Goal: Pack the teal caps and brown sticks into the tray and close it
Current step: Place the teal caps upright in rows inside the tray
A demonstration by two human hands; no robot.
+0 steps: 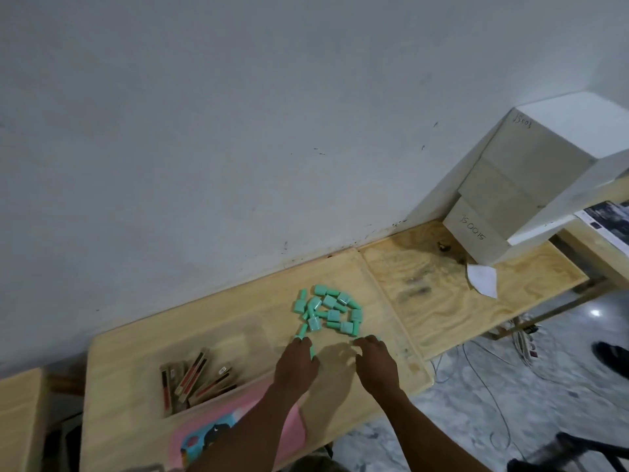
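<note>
Teal caps lie just beyond both hands' fingertips.

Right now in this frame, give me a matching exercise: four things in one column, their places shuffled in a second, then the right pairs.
Things:
1. teal caps
2. brown sticks
3. white boxes
4. pink lid

Places:
A. stacked at the table's far right, by the wall
B. near edge, under the left forearm
C. loose pile on the table, just beyond both hands
D. inside the clear tray

Pairs: 1-C, 2-D, 3-A, 4-B
</note>
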